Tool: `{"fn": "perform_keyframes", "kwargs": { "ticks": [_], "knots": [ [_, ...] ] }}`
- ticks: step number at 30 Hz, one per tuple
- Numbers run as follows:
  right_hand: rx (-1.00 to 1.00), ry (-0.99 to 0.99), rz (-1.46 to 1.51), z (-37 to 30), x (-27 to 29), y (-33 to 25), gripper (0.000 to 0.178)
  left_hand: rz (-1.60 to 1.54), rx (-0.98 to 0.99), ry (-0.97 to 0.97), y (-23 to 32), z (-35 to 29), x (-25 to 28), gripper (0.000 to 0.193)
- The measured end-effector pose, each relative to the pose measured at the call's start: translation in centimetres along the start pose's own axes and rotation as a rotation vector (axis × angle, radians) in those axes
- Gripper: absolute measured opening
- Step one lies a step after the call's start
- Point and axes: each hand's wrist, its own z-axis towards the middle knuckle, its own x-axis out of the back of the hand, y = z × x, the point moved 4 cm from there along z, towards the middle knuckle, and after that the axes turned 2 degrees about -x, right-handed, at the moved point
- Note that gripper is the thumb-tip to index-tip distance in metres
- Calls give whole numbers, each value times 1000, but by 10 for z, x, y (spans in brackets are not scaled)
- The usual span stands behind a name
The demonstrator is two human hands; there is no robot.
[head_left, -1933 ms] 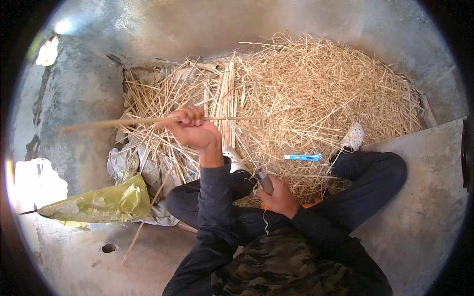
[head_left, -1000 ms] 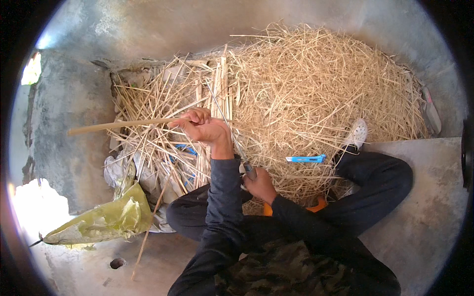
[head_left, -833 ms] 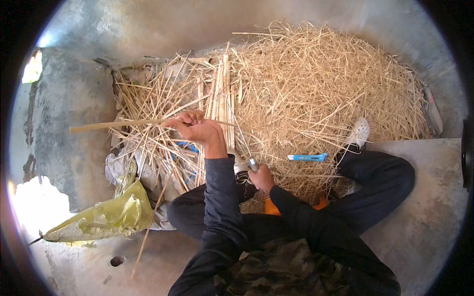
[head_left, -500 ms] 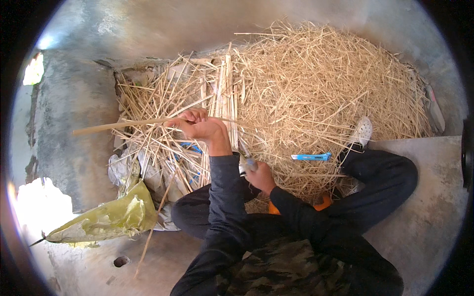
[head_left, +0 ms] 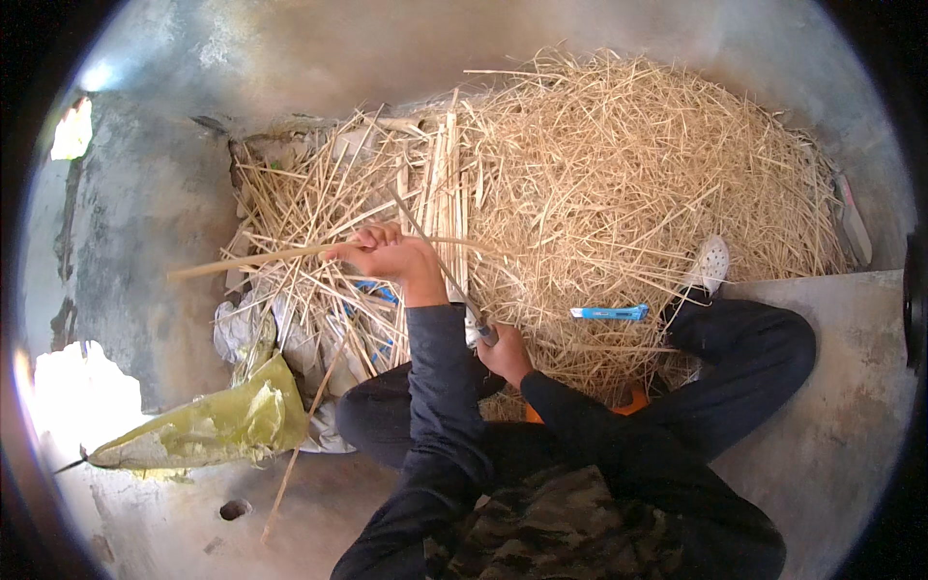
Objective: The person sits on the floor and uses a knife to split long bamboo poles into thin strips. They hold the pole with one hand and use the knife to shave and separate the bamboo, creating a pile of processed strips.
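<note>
My left hand (head_left: 391,259) is closed around a long, thin bamboo strip (head_left: 256,260), which lies crosswise with one end off to the left and its thinner end past my wrist to the right. In my right hand (head_left: 507,358), lower and nearer my lap, I grip the handle of a long narrow knife (head_left: 490,335). Its blade slants up and to the left, passing close by my left wrist and crossing the strip's line. Whether blade and strip touch, I cannot tell.
Shavings form a big heap (head_left: 638,164) ahead and right, with a blue box cutter (head_left: 609,312) on its near side. Loose strips (head_left: 309,203) lie tangled at left, beside a straight bundle (head_left: 445,174). A yellow-green sack (head_left: 222,416) hangs at lower left. Concrete walls (head_left: 387,48) enclose the spot.
The knife blade has swung up and left and now shows clearly beside my left wrist. The bamboo strip has shifted a little to the right, its left end slightly lower.
</note>
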Motion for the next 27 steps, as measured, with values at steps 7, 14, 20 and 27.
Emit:
{"fn": "perform_keyframes", "kwargs": {
  "ticks": [7,14,20,27],
  "knots": [
    [-101,-67,-137,-24,-3,21,23,82,-36,86,26,0,26,59],
    [-213,-143,-274,-56,36,43,32,46,-54,-49,22,-20,21,53],
    [-279,-114,-216,-67,44,75,27,95,-79,-95,12,-14,22,53],
    [-295,-274,-101,-52,44,65,23,155,-88,-63,9,1,21,55]
  ]
}}
